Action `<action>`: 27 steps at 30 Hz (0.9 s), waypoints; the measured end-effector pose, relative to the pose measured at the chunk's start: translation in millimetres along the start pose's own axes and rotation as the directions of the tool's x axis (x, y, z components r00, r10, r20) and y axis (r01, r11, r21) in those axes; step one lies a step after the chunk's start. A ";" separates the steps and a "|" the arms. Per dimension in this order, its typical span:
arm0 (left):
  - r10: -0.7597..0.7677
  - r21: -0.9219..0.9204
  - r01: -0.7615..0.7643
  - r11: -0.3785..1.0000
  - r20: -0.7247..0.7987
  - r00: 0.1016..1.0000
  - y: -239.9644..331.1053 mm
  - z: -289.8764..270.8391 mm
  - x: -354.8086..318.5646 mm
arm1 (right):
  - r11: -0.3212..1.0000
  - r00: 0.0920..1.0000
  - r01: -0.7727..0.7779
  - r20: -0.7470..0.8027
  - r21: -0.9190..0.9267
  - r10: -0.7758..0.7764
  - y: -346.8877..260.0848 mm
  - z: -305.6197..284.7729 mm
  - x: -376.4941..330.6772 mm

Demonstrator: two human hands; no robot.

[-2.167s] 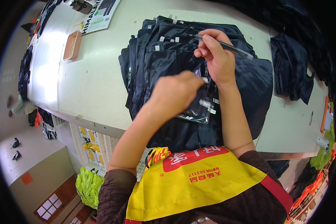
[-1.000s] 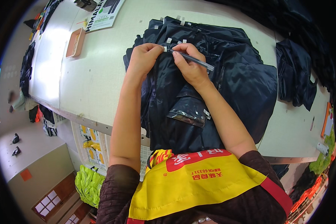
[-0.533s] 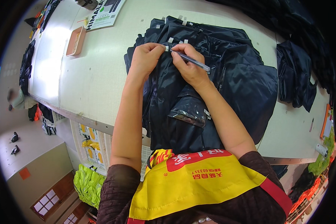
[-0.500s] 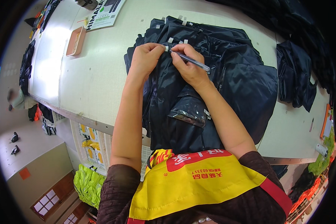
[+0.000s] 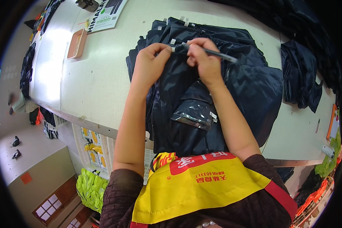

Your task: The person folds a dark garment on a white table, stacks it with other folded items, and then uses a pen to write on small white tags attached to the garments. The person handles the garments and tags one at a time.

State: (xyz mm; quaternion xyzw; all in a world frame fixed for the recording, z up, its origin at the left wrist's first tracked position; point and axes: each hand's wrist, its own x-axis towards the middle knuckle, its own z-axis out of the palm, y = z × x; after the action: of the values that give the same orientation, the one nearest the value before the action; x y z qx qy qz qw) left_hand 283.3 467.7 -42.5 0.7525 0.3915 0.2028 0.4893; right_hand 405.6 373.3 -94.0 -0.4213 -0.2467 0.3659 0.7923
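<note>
A pile of shiny dark navy garments (image 5: 254, 95) lies on the table in front of me, with small white labels along its far side. My left hand (image 5: 150, 66) is closed in a pinch on one white label (image 5: 173, 49) at the pile's upper left. Just right of that label, my right hand (image 5: 208, 66) grips a pen (image 5: 227, 57), which slants to the right and is smeared by motion. Its writing end is hard to make out. Below the hands, a clear plastic packet (image 5: 193, 114) with dark contents rests on the garments.
On the pale table (image 5: 98, 83) stand a pinkish tray (image 5: 76, 43) and a metal cup (image 5: 88, 4) beside a printed sheet (image 5: 107, 17). More dark garments (image 5: 300, 76) lie at right. Lime-green fabric (image 5: 91, 190) sits below the table edge. A person (image 5: 21, 102) is far left.
My right hand has moved right, away from the label, and the pen has swung with it. My left hand keeps its pinch, shifted very slightly right.
</note>
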 end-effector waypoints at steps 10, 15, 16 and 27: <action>0.546 0.545 -0.772 0.328 0.558 0.625 29.7 68.2 -85.6 | 0.998 0.999 -0.040 -0.001 -0.054 0.040 -12.6 -23.6 14.7; 0.490 0.302 -0.598 0.742 0.363 0.792 26.5 54.8 -79.8 | 0.926 0.994 0.075 0.097 -0.371 -0.041 11.0 -28.7 -2.1; 0.497 0.352 -0.539 0.766 0.209 0.842 27.6 49.5 -71.4 | 0.931 0.996 0.080 0.074 -0.356 -0.058 11.3 -29.4 -3.0; 0.048 0.543 -0.126 0.830 0.157 0.986 15.3 32.4 48.0 | 0.993 0.989 0.055 -0.132 -0.108 -0.069 16.9 -32.7 0.2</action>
State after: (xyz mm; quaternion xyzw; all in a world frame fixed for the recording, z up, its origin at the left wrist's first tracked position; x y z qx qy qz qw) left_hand 340.9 483.6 -46.8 0.8905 0.3640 0.0515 0.2678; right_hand 422.4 363.9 -125.4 -0.4780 -0.2241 0.2984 0.7951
